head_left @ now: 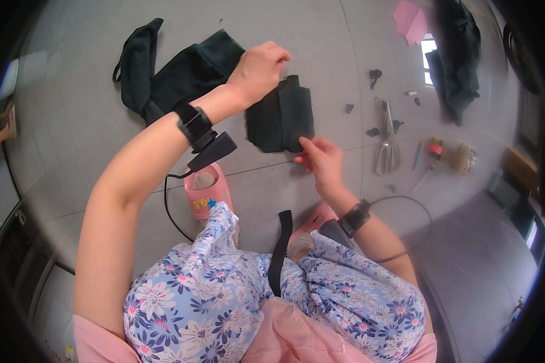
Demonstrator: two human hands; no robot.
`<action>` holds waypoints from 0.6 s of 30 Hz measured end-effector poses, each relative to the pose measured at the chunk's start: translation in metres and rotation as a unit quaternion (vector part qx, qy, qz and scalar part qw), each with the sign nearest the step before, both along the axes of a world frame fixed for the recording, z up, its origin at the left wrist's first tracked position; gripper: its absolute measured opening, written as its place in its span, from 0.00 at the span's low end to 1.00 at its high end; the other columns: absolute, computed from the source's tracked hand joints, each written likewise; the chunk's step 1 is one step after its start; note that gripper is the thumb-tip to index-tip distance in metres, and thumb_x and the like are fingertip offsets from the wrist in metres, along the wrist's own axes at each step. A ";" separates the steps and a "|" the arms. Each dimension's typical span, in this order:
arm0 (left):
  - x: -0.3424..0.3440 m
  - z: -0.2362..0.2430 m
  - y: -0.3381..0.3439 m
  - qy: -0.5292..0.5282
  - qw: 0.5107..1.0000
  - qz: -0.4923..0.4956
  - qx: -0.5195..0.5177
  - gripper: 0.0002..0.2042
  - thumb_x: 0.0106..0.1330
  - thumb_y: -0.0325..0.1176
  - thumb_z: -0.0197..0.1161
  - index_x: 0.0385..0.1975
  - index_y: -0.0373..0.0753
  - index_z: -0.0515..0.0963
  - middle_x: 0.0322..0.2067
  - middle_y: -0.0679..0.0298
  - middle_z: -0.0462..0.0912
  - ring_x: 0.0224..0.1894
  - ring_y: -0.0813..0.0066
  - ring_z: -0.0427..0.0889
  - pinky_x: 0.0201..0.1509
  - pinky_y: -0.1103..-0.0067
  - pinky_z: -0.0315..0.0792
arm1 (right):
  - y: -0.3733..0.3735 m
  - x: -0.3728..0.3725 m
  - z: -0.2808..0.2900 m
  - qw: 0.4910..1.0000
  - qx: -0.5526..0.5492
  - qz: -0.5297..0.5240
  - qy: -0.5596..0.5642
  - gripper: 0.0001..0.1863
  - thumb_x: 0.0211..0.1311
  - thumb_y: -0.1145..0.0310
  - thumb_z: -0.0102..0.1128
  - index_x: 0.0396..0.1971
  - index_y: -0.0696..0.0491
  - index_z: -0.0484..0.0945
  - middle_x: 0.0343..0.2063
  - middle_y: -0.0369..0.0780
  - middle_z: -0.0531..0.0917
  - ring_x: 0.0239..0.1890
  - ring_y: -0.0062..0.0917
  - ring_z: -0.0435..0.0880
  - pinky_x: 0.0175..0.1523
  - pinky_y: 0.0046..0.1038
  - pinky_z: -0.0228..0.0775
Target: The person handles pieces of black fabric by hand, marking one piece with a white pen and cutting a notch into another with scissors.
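Observation:
A small dark green cloth piece (293,115) lies on the grey tiled floor, with a fold or overlapping layer down its right half. My right hand (323,158) pinches its lower right corner between thumb and finger. Over its top left side reaches my left hand (260,71), fingers curled together just above the upper edge; whatever is in them is too small or hidden to make out. Behind my left wrist a larger dark green cloth (194,71) spreads out, and a narrower dark strip (140,66) joins it at the left.
Metal scissors (387,142) lie to the right among several dark scraps (374,131). Beyond them are a red spool (435,149), a blue pen-like stick (417,155) and a beige bundle (464,158). More dark cloth (457,66) and a pink piece (410,23) lie at the far right.

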State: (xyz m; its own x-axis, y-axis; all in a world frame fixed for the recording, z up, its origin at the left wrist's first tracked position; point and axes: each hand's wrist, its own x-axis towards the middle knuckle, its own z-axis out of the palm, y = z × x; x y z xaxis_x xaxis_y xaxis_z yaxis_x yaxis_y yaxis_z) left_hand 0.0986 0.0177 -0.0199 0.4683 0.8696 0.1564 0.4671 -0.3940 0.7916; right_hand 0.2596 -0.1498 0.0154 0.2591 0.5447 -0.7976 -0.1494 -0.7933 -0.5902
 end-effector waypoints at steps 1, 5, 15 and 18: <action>-0.004 0.003 -0.003 -0.009 1.000 0.026 -0.005 0.04 0.58 0.22 0.60 0.32 0.33 0.79 0.29 0.56 0.79 0.29 0.62 0.79 0.35 0.75 0.73 | 0.000 0.001 0.000 1.000 -0.004 0.001 0.000 0.12 0.59 0.65 0.65 0.24 0.55 0.74 0.20 0.34 0.80 0.21 0.17 0.83 0.19 0.17 0.58; -0.017 0.010 -0.036 -0.024 0.998 0.059 -0.024 0.03 0.60 0.23 0.61 0.32 0.33 0.79 0.26 0.59 0.77 0.25 0.69 0.78 0.30 0.79 0.72 | -0.002 0.002 -0.002 1.000 -0.006 0.000 -0.003 0.12 0.58 0.64 0.67 0.23 0.54 0.75 0.21 0.34 0.81 0.21 0.17 0.83 0.19 0.17 0.58; -0.007 0.004 -0.064 0.000 0.982 0.083 -0.170 0.05 0.57 0.26 0.67 0.30 0.32 0.79 0.26 0.62 0.77 0.24 0.76 0.75 0.29 0.80 0.70 | -0.003 0.004 -0.006 0.998 -0.020 -0.002 0.051 0.13 0.57 0.64 0.67 0.20 0.54 0.75 0.22 0.37 0.83 0.20 0.17 0.82 0.19 0.17 0.56; -0.008 0.004 -0.062 0.037 0.988 0.067 -0.136 0.06 0.56 0.25 0.67 0.29 0.32 0.77 0.26 0.64 0.75 0.24 0.77 0.73 0.29 0.80 0.70 | 0.000 0.002 -0.001 0.999 -0.020 0.013 0.044 0.14 0.57 0.63 0.67 0.20 0.54 0.75 0.21 0.36 0.83 0.20 0.16 0.81 0.20 0.17 0.56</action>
